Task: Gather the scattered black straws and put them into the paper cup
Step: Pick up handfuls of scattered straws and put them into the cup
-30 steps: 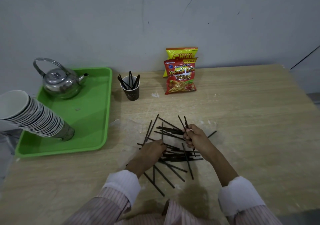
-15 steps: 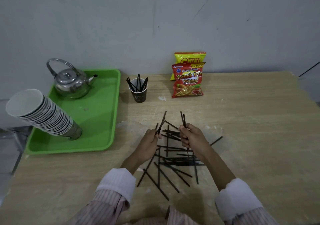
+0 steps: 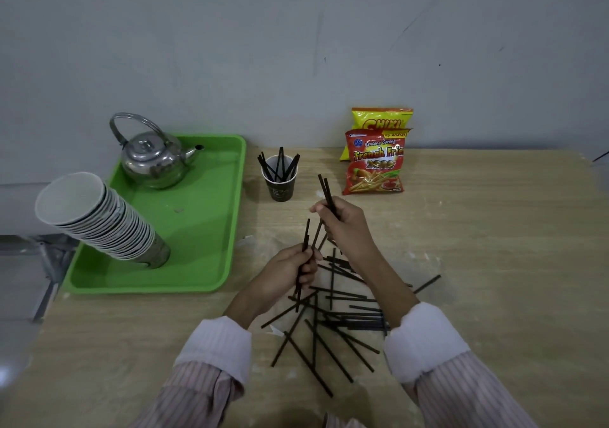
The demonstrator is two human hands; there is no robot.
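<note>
The right hand grips two black straws raised toward the paper cup just beyond it (several already inside); the left hand pinches another straw upright above the scattered pile beneath both wrists

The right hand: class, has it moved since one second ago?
Yes. The right hand, gripping straws, has risen from the scattered pile toward the paper cup.

On the tabletop, scattered straws lie at centre; the paper cup stands at twelve o'clock, the tray at ten, snack bags at one.
</note>
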